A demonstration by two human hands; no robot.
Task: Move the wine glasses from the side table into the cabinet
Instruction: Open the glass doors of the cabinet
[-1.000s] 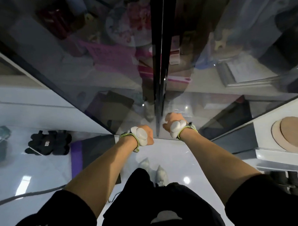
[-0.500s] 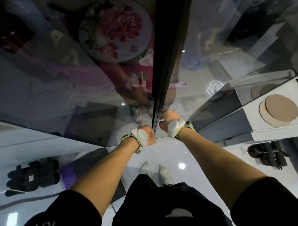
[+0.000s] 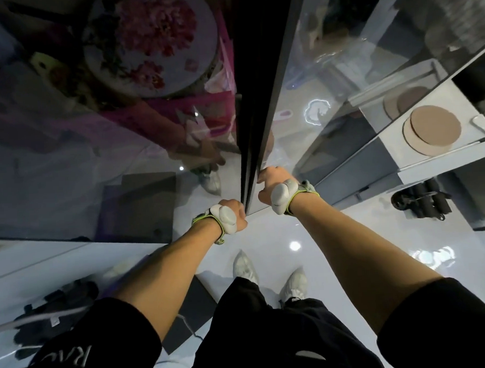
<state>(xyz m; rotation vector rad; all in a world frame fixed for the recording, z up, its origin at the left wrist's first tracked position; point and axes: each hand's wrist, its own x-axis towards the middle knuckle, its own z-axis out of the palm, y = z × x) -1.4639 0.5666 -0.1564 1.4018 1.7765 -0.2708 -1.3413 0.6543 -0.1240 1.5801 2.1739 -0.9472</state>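
1. Standing at the cabinet (image 3: 261, 71), the person faces two glass doors that meet at a dark vertical frame in the middle.
2. Left hand (image 3: 231, 216): fingers curled into a fist at the inner edge of the left glass door (image 3: 68, 163); what they wrap around is hidden, so I cannot tell if a handle is held.
3. Right hand (image 3: 273, 185): fingers curled round the inner edge of the right glass door (image 3: 342, 82), slightly higher than the left hand.
4. Both wrists carry pale bands with green trim.
5. Wine glasses: none can be made out; the glass is full of reflections.
6. Behind the left door a floral plate (image 3: 151, 40) shows, with pink items below it.
7. Floor (image 3: 335, 235): glossy white, with bright light spots. White shoes (image 3: 267, 277) stand just in front of the doors.
8. Right side: a white shelf (image 3: 440, 158) holding a round tan box (image 3: 430, 131); dark gear (image 3: 421, 201) lies on the floor below it.
9. Left side: a dark mat (image 3: 186, 317) and more dark gear (image 3: 58, 308) on the floor, with a cable beside them.
10. Open floor lies between the mat and the right-hand shelf.
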